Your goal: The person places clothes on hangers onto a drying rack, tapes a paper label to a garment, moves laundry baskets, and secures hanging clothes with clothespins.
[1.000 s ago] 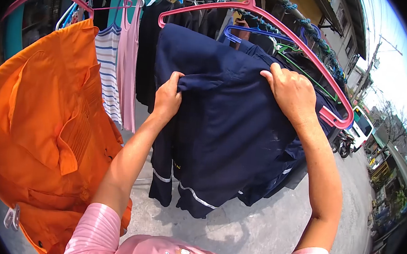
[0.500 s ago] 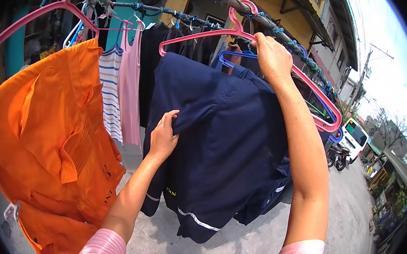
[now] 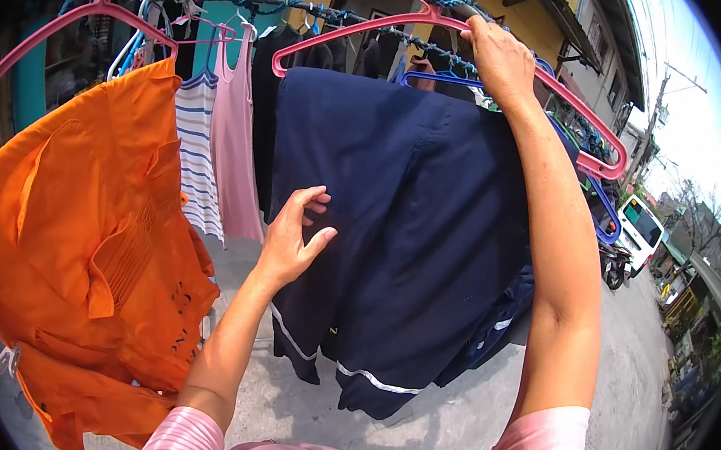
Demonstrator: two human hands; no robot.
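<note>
My right hand [image 3: 501, 64] is raised and wrapped round the upper arm of a pink plastic hanger [image 3: 352, 31], just right of its hook. From this hanger hangs a navy work garment [image 3: 406, 195], apparently folded over it, with two leg-like ends that carry pale bands. My left hand [image 3: 295, 236] is open in front of the garment's left part, fingers slightly curled and thumb apart, holding nothing. Whether its fingertips touch the cloth I cannot tell. Left of it hangs an orange work garment [image 3: 77, 226] on another pink hanger [image 3: 42, 39].
A rope-wrapped rail [image 3: 286, 2] runs overhead. Behind hang a striped tank top [image 3: 195, 151], a pink tank top [image 3: 236, 128] and dark clothes. A blue hanger [image 3: 442, 80] is behind the navy garment. To the right, a white van [image 3: 639, 230] and a motorcycle [image 3: 614, 266] stand on the street.
My left hand has let go of the navy cloth and opened. The garment now hangs flatter and wider, its left side spread out. My right hand stays on the hanger, slightly higher and further right.
</note>
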